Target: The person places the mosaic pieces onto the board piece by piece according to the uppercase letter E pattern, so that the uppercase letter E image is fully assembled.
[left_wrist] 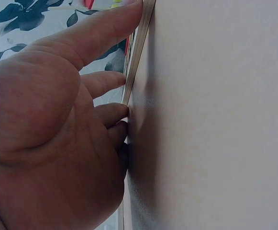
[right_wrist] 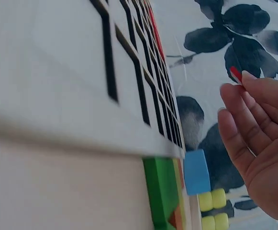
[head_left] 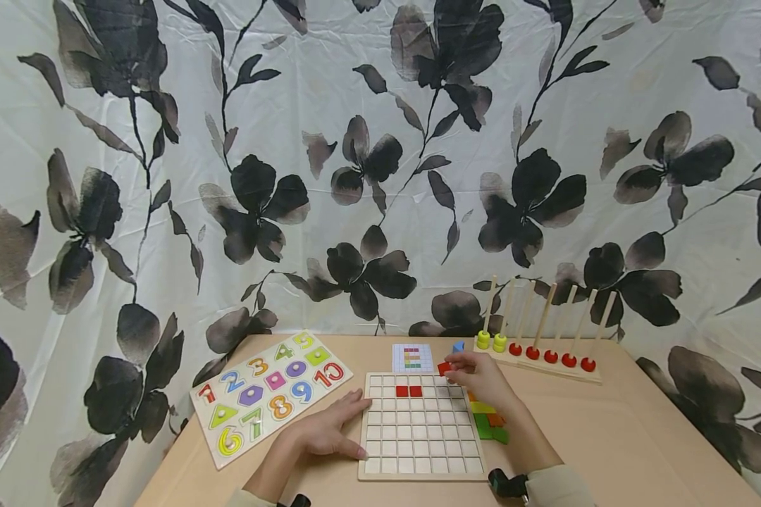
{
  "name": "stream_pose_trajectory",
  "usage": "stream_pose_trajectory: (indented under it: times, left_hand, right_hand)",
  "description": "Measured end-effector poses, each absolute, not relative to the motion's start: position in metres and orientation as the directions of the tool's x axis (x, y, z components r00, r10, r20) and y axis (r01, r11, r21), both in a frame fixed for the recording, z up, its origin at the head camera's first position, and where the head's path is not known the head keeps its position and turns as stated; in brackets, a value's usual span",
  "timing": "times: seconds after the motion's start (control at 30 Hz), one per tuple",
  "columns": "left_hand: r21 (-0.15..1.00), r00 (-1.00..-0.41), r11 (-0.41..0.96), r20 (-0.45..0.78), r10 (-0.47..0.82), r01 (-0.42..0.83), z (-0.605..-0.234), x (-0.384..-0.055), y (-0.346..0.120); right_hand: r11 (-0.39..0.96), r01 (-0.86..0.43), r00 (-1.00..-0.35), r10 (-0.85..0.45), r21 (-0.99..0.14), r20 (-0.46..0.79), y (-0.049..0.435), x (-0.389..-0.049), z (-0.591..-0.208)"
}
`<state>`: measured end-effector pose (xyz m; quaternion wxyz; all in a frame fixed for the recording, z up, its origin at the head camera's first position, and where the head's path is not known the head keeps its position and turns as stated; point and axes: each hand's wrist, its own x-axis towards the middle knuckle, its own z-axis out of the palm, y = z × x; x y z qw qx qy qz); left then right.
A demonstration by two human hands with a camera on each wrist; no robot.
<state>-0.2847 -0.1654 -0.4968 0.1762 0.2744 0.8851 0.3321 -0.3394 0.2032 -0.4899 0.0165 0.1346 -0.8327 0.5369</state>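
Note:
Between thumb and fingertips, my right hand (head_left: pixel 480 380) pinches a red square tile (head_left: pixel 444 368) above the far right part of a wooden grid board (head_left: pixel 422 479). The right wrist view shows that red tile (right_wrist: pixel 236 75) edge-on at the fingertips. Two red tiles (head_left: pixel 409 391) lie side by side in the board's second row. My left hand (head_left: pixel 330 428) rests at the board's left edge, fingers extended and the thumb on the near part of that edge. In the left wrist view its fingertips touch the board's side (left_wrist: pixel 139 48).
A pattern card (head_left: pixel 411 358) with coloured squares lies behind the board. Green tiles (head_left: pixel 490 427) and other coloured ones lie right of it, a blue block (head_left: pixel 459 347) behind. A number puzzle (head_left: pixel 218 458) is at left, a peg stand with beads (head_left: pixel 539 356) at back right.

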Motion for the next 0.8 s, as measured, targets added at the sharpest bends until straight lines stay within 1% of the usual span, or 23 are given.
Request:
stream_pose_trajectory:
  times: [0.2,0.3,0.53,0.67,0.8]
  left_hand:
    - [0.680,-0.784,0.631,-0.132,0.607,0.374,-0.497,-0.285,-0.165]
    - [0.679,-0.784,0.632,-0.133,0.607,0.374,-0.497,-0.285,-0.165]
    - [0.680,-0.784,0.631,-0.134,0.607,0.372,-0.496,-0.284,-0.164]
    - [0.678,-0.785,0.634,-0.134,0.605,0.373,-0.495,-0.283,-0.164]
    - [0.673,-0.786,0.636,-0.131,0.604,0.377,-0.495,-0.284,-0.165]
  right_hand:
    - [0.266,-0.193,-0.967,-0.216,-0.944,0.137,0.190,-0.338,-0.494]
    - [0.241,-0.166,-0.967,-0.229,-0.956,0.111,0.185,-0.338,-0.499]
    - [0.273,-0.137,-0.971,-0.226,-0.952,0.075,0.180,-0.338,-0.510]
    - [0.319,-0.130,-0.974,-0.220,-0.939,0.060,0.178,-0.338,-0.516]
    - [0.401,-0.183,-0.971,-0.216,-0.897,0.102,0.175,-0.340,-0.521]
